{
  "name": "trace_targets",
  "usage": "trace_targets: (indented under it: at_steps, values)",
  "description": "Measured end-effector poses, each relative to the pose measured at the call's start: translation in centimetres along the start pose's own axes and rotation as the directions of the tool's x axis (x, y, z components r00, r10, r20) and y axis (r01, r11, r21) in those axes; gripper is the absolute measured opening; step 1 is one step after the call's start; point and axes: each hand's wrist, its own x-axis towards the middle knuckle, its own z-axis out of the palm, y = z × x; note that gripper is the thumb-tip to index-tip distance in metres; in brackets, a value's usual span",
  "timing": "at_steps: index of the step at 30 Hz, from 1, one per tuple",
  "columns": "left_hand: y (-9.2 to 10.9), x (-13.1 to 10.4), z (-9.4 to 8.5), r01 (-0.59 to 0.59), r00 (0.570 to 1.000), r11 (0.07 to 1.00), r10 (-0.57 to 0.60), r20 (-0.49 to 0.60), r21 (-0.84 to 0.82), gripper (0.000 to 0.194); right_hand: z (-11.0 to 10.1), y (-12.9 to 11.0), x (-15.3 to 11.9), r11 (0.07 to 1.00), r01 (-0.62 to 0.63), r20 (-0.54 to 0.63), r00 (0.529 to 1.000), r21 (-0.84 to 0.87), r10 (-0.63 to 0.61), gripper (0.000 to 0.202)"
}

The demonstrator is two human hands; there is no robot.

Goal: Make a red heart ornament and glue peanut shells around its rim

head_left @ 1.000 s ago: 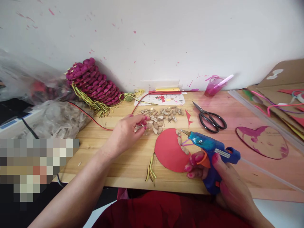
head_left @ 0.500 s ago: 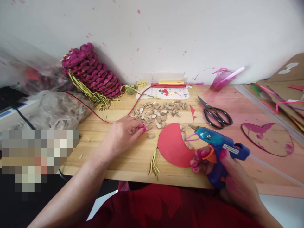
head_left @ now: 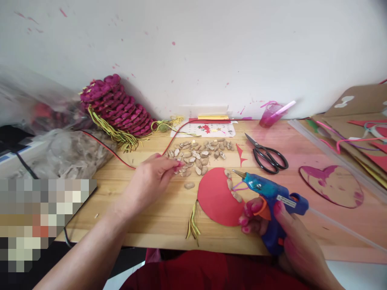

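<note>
Left hand, fingers pinched, had shifted toward loose tan peanuts, leaving single oval tan peanut apart, near flat red round card on pale wooden tabletop; selection apparently underway. Whether fingers held anything could not be told. Right hand grasped blue plastic glue gun, nozzle beside card's peanut-lined edge.

A single tan, oval, rough-shelled peanut now lies apart from the loose pile of tan peanuts. The person's bare left hand has shifted away from it toward the pile's left edge, fingertips drawn closer together than at first.
</note>
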Motion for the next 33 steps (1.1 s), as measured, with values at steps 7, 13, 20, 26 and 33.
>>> trace_targets:
  at_steps: [7, 13, 20, 26, 33]
  values:
    - [0.7, 3.8, -2.2, 0.082, 0.996, 0.964, -0.09, 0.019, 0.251, 0.039, 0.5, -0.3, -0.3, 1.0, 0.009, -0.029, 1.0, -0.001, -0.009, 0.031]
    - [1.1, 5.9, -0.7, -0.072, 0.993, 0.989, 0.06, 0.102, 0.128, 0.026, 0.1, -0.1, -0.1, 1.0, -0.008, 0.01, 1.0, 0.02, 0.008, 0.031]
    - [0.6, 6.1, 0.2, -0.055, 0.982, 0.997, 0.044, 0.185, 0.058, 0.023, 0.8, -0.8, -0.6, 1.0, -0.014, -0.008, 1.0, -0.009, 0.014, 0.031]
    - [1.4, 4.4, -0.1, -0.144, 0.926, 0.987, 0.162, 0.342, -0.078, 0.01, 0.0, 0.0, 0.0, 1.0, -0.021, 0.019, 1.0, 0.023, 0.02, 0.031]
    - [3.8, -0.8, 1.4, -0.19, 0.892, 0.978, 0.21, 0.4, -0.088, 0.013, -1.3, -0.9, -0.6, 0.999, -0.028, -0.07, 0.997, 0.025, 0.03, 0.033]
